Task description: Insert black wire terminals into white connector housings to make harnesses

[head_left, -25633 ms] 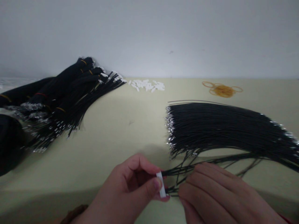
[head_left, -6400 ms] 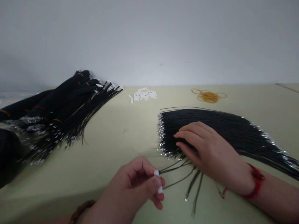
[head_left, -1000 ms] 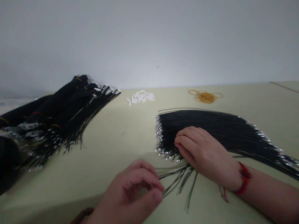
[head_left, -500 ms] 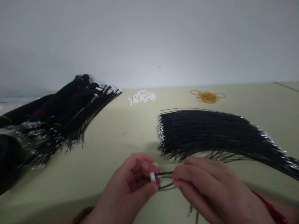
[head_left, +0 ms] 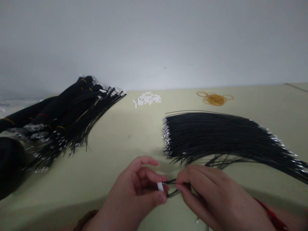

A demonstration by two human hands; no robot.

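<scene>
White plastic connector (head_left: pixel 160 186) pinched in the left hand (head_left: pixel 131 189) at lower centre of the frame, right hand (head_left: pixel 211 195) gripping thin black wires (head_left: pixel 172 192), both hands nearly touching below a fanned wire bunch (head_left: pixel 216 138).

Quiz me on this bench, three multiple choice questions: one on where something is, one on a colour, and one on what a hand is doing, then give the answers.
1. Where do the loose white connector housings lie?
A. Between the bundled wires and the rubber bands
B. Right of the rubber bands
C. Close to the viewer

2. What colour is the band on the right wrist?
A. Brown
B. Red
C. White

3. What does the left hand hold?
A. Nothing
B. A rubber band
C. A white connector housing

Answers:
1. A: they sit near the wall, between both.
2. B: the band shows red.
3. C: it is pinched, with black wires leading to the right hand.
</scene>
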